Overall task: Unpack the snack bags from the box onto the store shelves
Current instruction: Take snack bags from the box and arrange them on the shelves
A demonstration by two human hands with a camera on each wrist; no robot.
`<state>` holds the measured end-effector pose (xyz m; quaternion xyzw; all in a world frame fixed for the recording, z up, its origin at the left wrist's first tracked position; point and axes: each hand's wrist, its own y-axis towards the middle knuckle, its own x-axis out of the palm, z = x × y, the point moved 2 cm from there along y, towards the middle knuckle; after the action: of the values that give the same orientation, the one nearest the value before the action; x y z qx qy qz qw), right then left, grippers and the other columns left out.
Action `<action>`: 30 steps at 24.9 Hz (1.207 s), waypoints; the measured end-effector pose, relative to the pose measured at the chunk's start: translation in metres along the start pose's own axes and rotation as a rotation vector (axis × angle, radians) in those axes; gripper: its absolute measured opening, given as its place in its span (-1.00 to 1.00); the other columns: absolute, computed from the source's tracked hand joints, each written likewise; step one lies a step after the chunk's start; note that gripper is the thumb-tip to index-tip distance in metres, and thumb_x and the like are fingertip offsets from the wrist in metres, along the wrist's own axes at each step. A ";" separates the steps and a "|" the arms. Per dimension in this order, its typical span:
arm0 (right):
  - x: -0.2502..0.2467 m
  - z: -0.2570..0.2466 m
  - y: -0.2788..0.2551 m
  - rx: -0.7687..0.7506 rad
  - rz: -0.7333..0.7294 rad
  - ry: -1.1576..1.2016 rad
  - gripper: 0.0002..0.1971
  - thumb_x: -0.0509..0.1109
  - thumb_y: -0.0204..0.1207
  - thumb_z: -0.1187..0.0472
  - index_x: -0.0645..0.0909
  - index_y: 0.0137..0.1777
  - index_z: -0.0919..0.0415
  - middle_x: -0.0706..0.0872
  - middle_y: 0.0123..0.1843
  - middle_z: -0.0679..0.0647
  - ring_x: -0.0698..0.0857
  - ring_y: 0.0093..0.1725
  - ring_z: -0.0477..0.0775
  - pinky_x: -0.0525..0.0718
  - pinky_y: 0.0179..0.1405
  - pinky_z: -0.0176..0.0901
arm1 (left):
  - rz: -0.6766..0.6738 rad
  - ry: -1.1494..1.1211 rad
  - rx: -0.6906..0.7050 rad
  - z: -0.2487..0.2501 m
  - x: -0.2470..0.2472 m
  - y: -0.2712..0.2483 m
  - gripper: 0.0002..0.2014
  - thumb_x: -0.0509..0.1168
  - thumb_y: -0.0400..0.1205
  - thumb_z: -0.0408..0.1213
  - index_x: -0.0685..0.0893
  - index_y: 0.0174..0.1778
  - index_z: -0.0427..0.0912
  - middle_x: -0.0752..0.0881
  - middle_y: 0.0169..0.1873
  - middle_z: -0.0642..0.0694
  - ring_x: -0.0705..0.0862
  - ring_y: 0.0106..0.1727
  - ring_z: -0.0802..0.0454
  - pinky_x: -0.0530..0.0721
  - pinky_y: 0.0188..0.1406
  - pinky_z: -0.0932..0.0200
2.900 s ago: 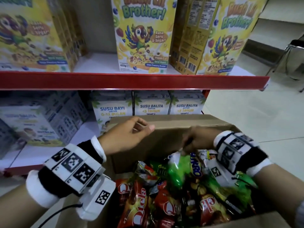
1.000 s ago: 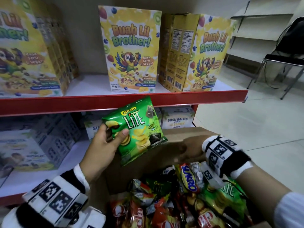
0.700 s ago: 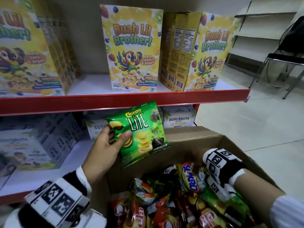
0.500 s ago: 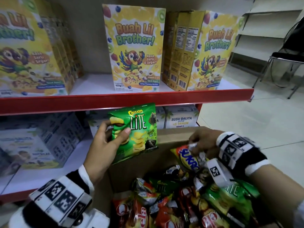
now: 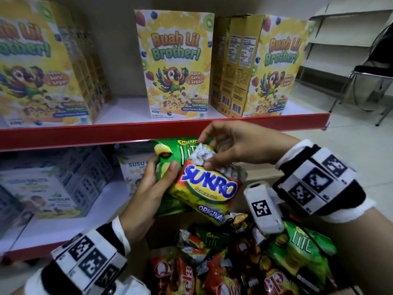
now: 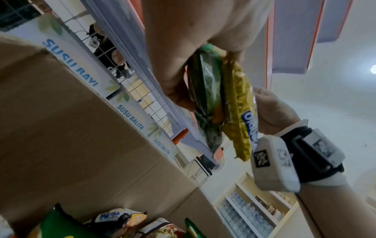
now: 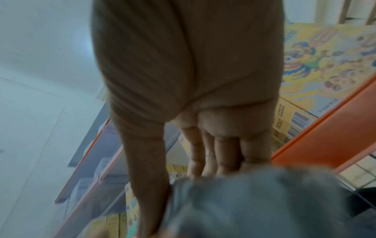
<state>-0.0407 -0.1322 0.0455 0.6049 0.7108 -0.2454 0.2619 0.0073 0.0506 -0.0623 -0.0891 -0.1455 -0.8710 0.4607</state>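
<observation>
Head view: left hand (image 5: pixel 148 188) grips green Lite bag (image 5: pixel 168 154); right hand (image 5: pixel 236 143) pinches Sukro bag (image 5: pixel 210 188) — laid against it.

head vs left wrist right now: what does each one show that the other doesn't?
Head only: the Sukro bag's printed front with the right hand pinching its silver top edge, the cereal boxes on the red-edged shelf, and a chair.

Left wrist only: both bags edge-on, the green Lite bag lying flat against the Sukro bag, and shelves of bottles further off.

Both: the left hand gripping both bags, the cardboard box, and the milk cartons.
</observation>
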 end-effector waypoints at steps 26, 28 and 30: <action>0.134 0.197 0.003 0.547 -0.382 -0.889 -0.58 0.14 0.71 0.18 0.36 0.54 0.21 0.44 0.52 0.25 0.46 0.49 0.25 0.47 0.38 0.12 | 0.202 0.152 0.044 0.006 -0.041 -0.008 -0.39 0.49 0.25 -0.33 0.50 0.24 -0.04 0.80 0.07 -0.04 0.81 -0.01 0.07 0.77 -0.19 0.29; 0.133 0.200 0.004 0.521 -0.402 -0.979 -0.62 0.15 0.71 0.17 0.46 0.48 0.20 0.52 0.46 0.22 0.52 0.43 0.24 0.57 0.29 0.11 | 0.202 0.152 0.048 0.006 -0.041 -0.008 -0.39 0.50 0.25 -0.30 0.50 0.23 -0.02 0.80 0.09 -0.05 0.80 0.04 0.03 0.79 -0.07 0.20; 0.120 0.195 0.006 0.539 -0.410 -0.919 -0.67 0.27 0.64 0.18 0.60 0.33 0.31 0.64 0.33 0.24 0.63 0.30 0.25 0.64 0.22 0.06 | 0.194 0.155 0.049 0.006 -0.041 -0.008 -0.39 0.50 0.26 -0.27 0.51 0.25 -0.03 0.80 0.10 -0.05 0.79 0.07 0.00 0.78 0.03 0.13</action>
<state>-0.0354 -0.1735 -0.1800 0.3310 0.5391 -0.7019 0.3274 0.0236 0.0888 -0.0695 -0.0239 -0.1216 -0.8229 0.5545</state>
